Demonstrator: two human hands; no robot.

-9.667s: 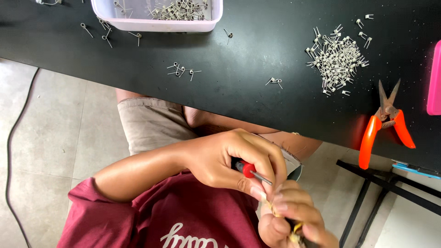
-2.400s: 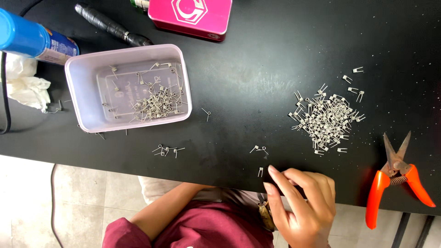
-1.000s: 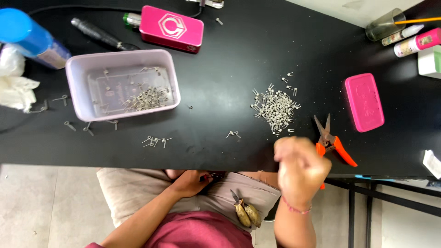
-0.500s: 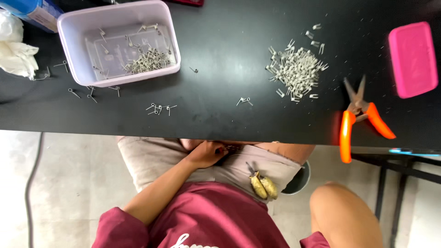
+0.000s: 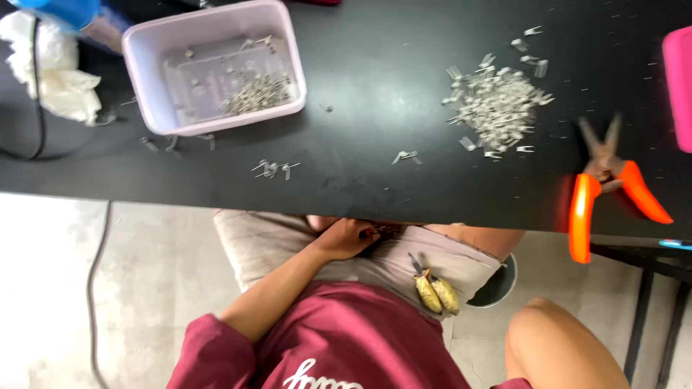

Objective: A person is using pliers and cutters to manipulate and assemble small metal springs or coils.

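My left hand (image 5: 344,238) rests in my lap just under the black table's front edge (image 5: 360,194). Its fingers are curled shut on a small tool with a red spot showing at the fingertips (image 5: 369,232). Of my right arm only a bare forearm (image 5: 562,346) shows at the bottom right; the hand itself is out of the picture. A small yellow-handled tool (image 5: 437,292) lies on my lap, right of the left hand. On the table a heap of small metal pins (image 5: 497,108) lies at the right.
A pale lilac tray (image 5: 148,79) holding several pins stands at the table's back left, with loose pins (image 5: 272,168) before it. Orange-handled snips (image 5: 609,189) lie at the right, a pink case (image 5: 679,86) beyond them. White cloth (image 5: 61,83) and a blue bottle (image 5: 61,11) sit far left.
My right hand, raised in a fist at the table edge a second ago, has dropped low and out of view. The left hand stays in my lap. The view has tilted down and closer.
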